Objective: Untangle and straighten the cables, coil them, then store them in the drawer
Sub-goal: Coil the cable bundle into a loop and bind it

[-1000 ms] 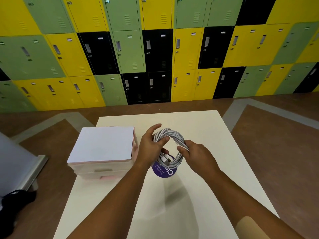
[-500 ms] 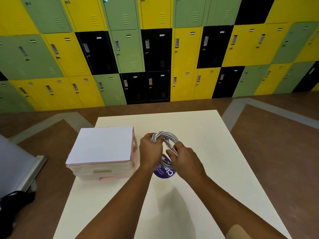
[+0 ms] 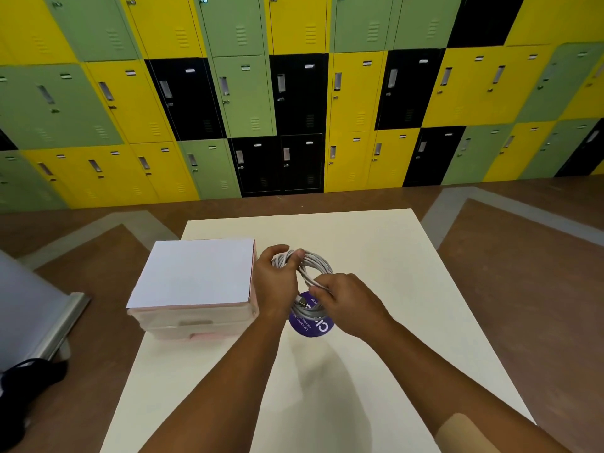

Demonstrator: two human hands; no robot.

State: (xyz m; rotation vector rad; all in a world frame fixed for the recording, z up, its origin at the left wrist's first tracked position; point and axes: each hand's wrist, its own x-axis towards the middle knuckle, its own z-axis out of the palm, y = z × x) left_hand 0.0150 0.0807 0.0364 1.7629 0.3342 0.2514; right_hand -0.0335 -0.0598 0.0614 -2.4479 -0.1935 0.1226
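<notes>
Lockers (image 3: pixel 300 93) of yellow, green and black metal fill the wall at twelve o'clock, above a brown floor (image 3: pixel 523 289) crossed by grey bands. Nearer stands a cream rectangular table (image 3: pixel 376 243). On its nine o'clock side sits a translucent plastic drawer unit with a flat white top (image 3: pixel 192 273), its drawer fronts flush and facing the person. A grey panel (image 3: pixel 26 305) and a black bundle (image 3: pixel 19 387) lie off the table at eight o'clock.

Both bare forearms reach in from six o'clock and meet at the table's middle. Between the hands is a coil of pale grey cable (image 3: pixel 315 263), wound into a round loop of many strands, just beside the drawer unit at its three o'clock. The left hand (image 3: pixel 274 286) grips the loop at about ten o'clock, thumb and fingers curled round the bundled strands. The right hand (image 3: pixel 349 302) pinches strands at about four o'clock of the loop, its fingertips closed on them. The loop's six o'clock arc lies over a purple round disc with white lettering (image 3: pixel 310 326) on the tabletop. Whether the coil touches the disc cannot be told.
</notes>
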